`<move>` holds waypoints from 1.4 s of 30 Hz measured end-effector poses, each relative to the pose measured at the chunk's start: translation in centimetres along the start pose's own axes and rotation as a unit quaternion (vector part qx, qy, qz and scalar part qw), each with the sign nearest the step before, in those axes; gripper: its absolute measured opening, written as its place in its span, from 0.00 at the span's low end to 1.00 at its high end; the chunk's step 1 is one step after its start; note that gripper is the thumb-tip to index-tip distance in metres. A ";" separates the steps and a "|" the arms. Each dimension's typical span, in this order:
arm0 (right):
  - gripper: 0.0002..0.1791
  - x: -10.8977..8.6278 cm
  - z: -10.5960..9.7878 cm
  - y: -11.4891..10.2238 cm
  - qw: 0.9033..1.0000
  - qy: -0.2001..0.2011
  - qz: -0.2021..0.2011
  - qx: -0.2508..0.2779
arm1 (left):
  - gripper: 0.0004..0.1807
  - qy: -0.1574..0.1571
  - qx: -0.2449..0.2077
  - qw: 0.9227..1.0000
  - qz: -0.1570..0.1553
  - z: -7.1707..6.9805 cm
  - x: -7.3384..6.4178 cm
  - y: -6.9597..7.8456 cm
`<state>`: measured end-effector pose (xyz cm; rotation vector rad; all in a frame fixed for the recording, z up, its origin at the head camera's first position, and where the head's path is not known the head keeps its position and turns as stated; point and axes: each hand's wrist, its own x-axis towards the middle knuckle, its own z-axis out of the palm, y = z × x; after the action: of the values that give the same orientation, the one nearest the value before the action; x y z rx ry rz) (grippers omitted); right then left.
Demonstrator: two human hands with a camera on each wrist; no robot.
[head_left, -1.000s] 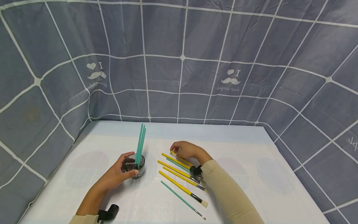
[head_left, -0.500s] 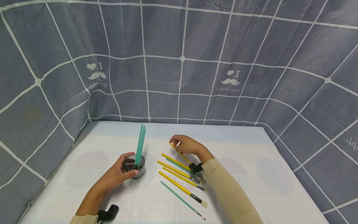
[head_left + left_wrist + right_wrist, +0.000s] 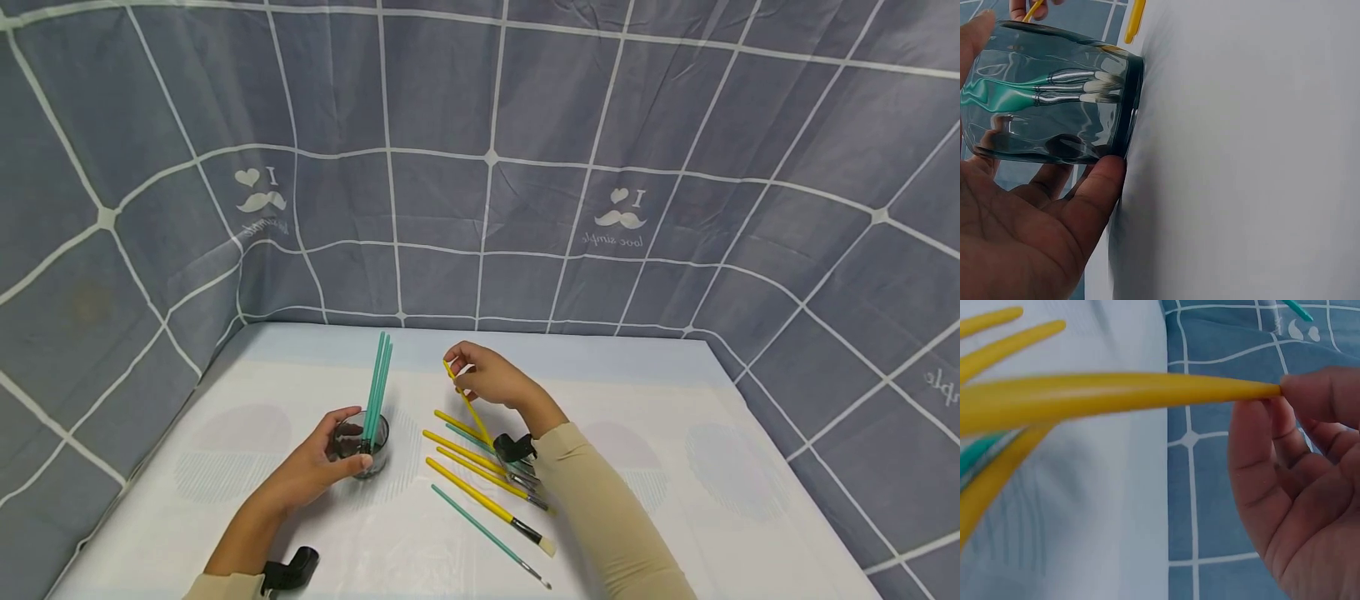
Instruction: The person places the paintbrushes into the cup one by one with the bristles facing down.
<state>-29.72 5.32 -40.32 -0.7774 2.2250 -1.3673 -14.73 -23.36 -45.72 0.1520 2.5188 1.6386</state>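
Observation:
A clear glass (image 3: 382, 457) stands upright on the white table at centre left, and my left hand (image 3: 303, 475) grips it around the side. Three teal paintbrushes (image 3: 377, 383) lean in it, handles up; the left wrist view shows their pale bristles (image 3: 1107, 87) near the bottom. To the right, my right hand (image 3: 491, 377) pinches a yellow paintbrush (image 3: 1116, 394) by the handle's tip between thumb and finger. That brush slants, handle end raised, its lower end hidden behind the wrist camera (image 3: 513, 448).
Several yellow brushes (image 3: 472, 492) lie in a slanted row below my right hand, bristles toward the lower right. A teal brush (image 3: 480, 527) lies nearest me, another partly under the row. A grey gridded curtain (image 3: 435, 200) encloses the table's back and sides.
My right hand has lifted the yellow brush's handle end off the table and moved it up and slightly left, tilting the brush steeper. The left hand and glass have stayed put.

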 end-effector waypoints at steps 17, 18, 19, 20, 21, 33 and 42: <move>0.20 1.5 1.7 -1.7 0.984 0.098 -0.021 0.149 | 0.43 -0.001 -0.004 1.000 0.010 0.0 -0.1 0.2; 0.20 1.6 1.8 -1.8 0.983 0.100 -0.026 0.153 | 0.43 -0.001 -0.005 1.000 0.011 0.0 -0.1 0.2; 0.20 1.6 1.9 -2.0 0.982 0.101 -0.033 0.158 | 0.43 0.000 -0.004 1.000 0.012 0.0 -0.1 0.2; 0.20 1.6 2.0 -2.2 0.981 0.102 -0.039 0.161 | 0.43 0.001 -0.003 1.000 0.013 0.0 -0.1 0.2; 0.20 1.6 2.2 -2.4 0.980 0.103 -0.045 0.166 | 0.43 0.000 -0.003 1.000 0.013 0.0 -0.1 0.2; 0.19 2.4 4.1 -4.9 0.950 0.163 -0.083 0.253 | 0.45 0.003 -0.004 1.000 0.002 0.2 -0.1 0.0; 0.20 2.8 4.8 -6.0 0.923 0.207 -0.092 0.312 | 0.44 0.000 -0.005 1.000 0.010 0.1 -0.1 0.0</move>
<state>-27.46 -1.87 -37.15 -0.4973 1.8114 -2.3482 -14.67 -23.28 -45.73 0.1773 2.5156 1.6588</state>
